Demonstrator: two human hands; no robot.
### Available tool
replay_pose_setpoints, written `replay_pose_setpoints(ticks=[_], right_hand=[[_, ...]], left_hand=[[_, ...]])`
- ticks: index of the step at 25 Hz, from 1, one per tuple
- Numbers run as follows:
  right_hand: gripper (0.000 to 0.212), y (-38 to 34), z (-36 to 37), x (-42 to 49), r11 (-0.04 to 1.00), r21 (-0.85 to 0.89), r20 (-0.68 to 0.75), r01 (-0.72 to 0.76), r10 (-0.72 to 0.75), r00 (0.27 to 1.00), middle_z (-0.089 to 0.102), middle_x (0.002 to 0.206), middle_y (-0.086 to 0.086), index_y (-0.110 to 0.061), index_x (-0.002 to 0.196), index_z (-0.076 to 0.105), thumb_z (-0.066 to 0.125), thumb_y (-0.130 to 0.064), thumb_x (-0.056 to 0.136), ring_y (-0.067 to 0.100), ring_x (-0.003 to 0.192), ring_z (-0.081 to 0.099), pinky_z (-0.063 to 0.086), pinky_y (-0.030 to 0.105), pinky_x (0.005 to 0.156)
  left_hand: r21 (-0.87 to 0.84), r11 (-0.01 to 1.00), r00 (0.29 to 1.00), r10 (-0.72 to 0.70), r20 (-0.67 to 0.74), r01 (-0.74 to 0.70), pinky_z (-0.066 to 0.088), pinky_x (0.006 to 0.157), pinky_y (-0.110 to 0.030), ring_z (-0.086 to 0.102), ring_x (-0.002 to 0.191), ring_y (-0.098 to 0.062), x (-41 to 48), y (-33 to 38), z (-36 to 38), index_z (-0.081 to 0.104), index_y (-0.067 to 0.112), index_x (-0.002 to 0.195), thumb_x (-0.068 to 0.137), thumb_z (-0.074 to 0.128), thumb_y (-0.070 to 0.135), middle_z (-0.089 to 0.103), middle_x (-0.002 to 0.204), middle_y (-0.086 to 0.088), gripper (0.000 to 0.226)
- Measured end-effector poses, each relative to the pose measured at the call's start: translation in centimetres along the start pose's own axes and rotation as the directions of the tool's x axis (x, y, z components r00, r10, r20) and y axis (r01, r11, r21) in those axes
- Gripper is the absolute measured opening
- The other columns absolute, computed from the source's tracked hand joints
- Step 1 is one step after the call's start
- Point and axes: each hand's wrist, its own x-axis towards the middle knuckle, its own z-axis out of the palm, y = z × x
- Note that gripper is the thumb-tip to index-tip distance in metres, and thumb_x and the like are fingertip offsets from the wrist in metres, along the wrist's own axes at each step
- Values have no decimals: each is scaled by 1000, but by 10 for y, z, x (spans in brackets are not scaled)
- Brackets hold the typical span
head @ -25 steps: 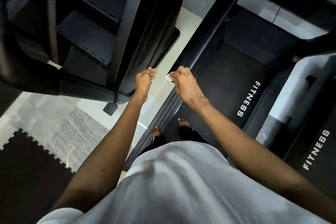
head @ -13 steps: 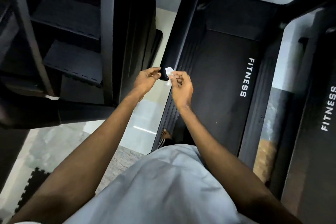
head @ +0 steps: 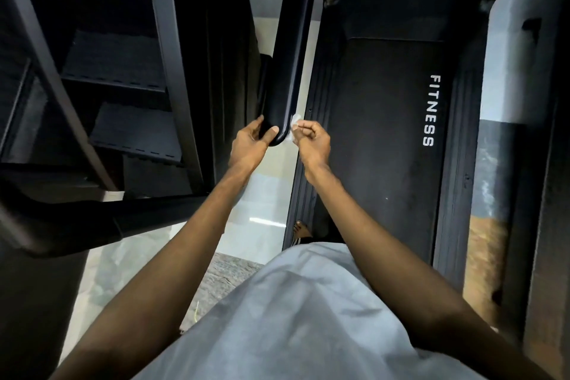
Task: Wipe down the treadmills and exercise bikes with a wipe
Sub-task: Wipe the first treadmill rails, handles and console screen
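the left hand (head: 248, 145) now curls its fingers round the near end of the treadmill handrail (head: 293, 55), which it hovered beside half a second ago. just right, the right hand (head: 311, 140) pinches the wipe (head: 294, 122) against the rail's side, so wiping here seems to be starting.

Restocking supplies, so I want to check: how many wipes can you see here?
1: a small white wipe pinched in the right hand, at the near end of the treadmill handrail. Any spares may be out of view.
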Motion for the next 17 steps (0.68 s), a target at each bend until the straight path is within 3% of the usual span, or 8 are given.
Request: replay_pose_setpoints(ticks=[3, 6, 8, 10, 12, 17], right_hand=[[14, 0, -12, -3, 999, -10, 122, 52, -50, 991, 71, 87, 1, -20, 94, 68, 71, -6, 89, 11, 83, 66, 57, 34, 84], [21, -17, -4, 27, 999, 9, 63, 52, -53, 997, 71, 85, -4, -25, 95, 69, 71, -5, 88, 13, 84, 69, 59, 38, 82], [16, -23, 1, 34, 997, -27, 48, 73, -72, 996, 72, 89, -7, -23, 96, 72, 70, -9, 89, 11, 86, 68, 59, 33, 82], [11, -19, -6, 21, 993, -12, 131, 115, -112, 985, 72, 97, -5, -15, 98, 72, 70, -8, 90, 9, 90, 68, 56, 23, 82], [9, -19, -14, 14, 989, -4, 206, 147, -144, 968, 72, 98, -7, -11, 97, 72, 71, -5, 89, 7, 92, 68, 54, 22, 85], [4, -57, -2, 63, 996, 25, 156, 87, -90, 984, 75, 95, -2, -12, 91, 73, 75, -13, 88, 6, 86, 70, 57, 29, 81]], left_hand=[[-27, 998, 999, 49, 21, -48, 35, 106, -13, 45, 129, 2, -7, 8, 2, 46, 28, 149, 95, 69, 30, 51, 149, 0, 59], [-3, 999, 999, 46, 21, -46, 31, 89, 6, 43, 125, 6, -10, 13, 6, 47, 30, 148, 98, 64, 27, 51, 147, 4, 54], [15, 998, 999, 54, 8, -54, 29, 88, 8, 43, 132, 1, -8, 18, 8, 47, 31, 148, 99, 62, 28, 50, 149, 4, 51], [21, 997, 997, 72, 1, -72, 29, 95, 5, 41, 136, 0, -8, 20, 9, 47, 31, 148, 100, 61, 31, 48, 150, 6, 51], [28, 996, 996, 88, -19, -87, 31, 106, -6, 41, 136, 2, -8, 18, 14, 46, 34, 149, 100, 59, 38, 47, 151, 9, 50], [106, 993, 996, 65, -63, -58, 36, 117, -31, 45, 138, -6, -9, 17, 22, 44, 41, 148, 94, 59, 57, 50, 150, 11, 59]])
